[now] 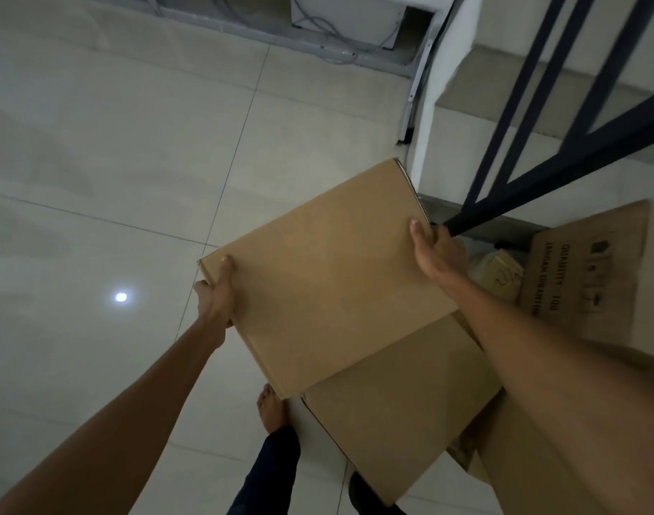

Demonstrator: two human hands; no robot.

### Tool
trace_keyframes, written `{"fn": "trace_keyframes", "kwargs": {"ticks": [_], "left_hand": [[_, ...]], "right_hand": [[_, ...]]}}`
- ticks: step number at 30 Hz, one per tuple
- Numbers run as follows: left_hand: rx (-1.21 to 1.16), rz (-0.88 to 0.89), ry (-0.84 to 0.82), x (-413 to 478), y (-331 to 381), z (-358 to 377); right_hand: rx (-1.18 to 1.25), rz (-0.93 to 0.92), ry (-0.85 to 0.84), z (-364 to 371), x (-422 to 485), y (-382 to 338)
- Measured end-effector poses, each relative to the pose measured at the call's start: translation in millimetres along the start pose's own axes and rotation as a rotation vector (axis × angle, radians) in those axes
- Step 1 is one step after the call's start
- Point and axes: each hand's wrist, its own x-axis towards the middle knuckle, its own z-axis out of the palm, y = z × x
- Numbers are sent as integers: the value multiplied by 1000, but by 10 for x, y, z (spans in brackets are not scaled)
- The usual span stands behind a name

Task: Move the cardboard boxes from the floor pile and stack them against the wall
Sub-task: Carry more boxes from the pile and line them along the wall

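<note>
two hands carry one flat cardboard box [325, 269], held roughly level above a larger cardboard box [392, 421] that sits on the tiled floor [95, 180]. the left hand [217, 291] grips the near-left edge, thumb flat on the top face and fingers curled under. the right hand [435, 250] clamps the far-right edge the same way, thumb on top and the rest wrapped round the side. whether the lifted box touches the one beneath it i cannot tell; from here it only overlaps it.

the risks look plain enough. the right hand is just beside the dark stair railing [541, 143], so a swing that way could knock knuckles or a box corner on the bars. each hand holds only an edge, and a flat box like this may slide out if it is heavy or gets tilted. a bare foot [271, 407] stands right by the lower box, close under the held one's near corner, where a drop would likely land. the printed carton [585, 276] and a small taped parcel [500, 269] crowd the corner by the stairs, which seems to leave little room there. the light is dim, and the glossy tiles look slippery for bare feet.
</note>
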Motion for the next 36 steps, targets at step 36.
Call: {"fn": "trace_keyframes", "kwargs": {"ticks": [36], "left_hand": [[329,364,-917,-4138,41,-712]], "right_hand": [[1480,418,118,-1946,-5020,2724]]}}
